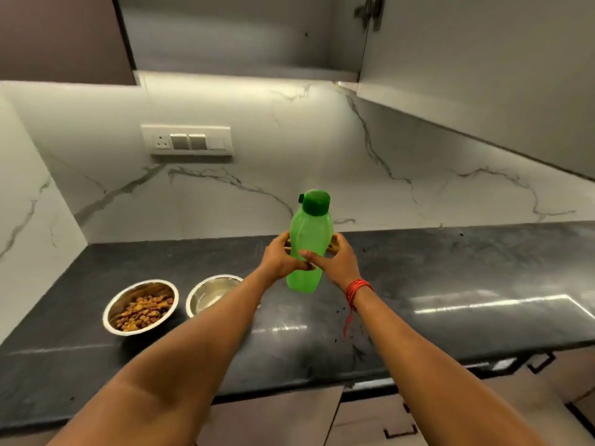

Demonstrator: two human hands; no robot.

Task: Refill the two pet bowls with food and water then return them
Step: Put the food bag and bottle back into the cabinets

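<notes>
A light green plastic bottle with a dark green cap stands upright, tilted slightly, over the dark countertop. My left hand and my right hand both grip its lower body from either side. The cap is closed. Left of the bottle sits a steel bowl holding brown kibble. Beside it is a second steel bowl, partly hidden by my left forearm; its inside looks shiny, and I cannot tell if it holds water.
A white marble backsplash with a switch plate rises behind the counter. Grey upper cabinets hang at the right. Brown drawers with dark handles lie below the counter's front edge.
</notes>
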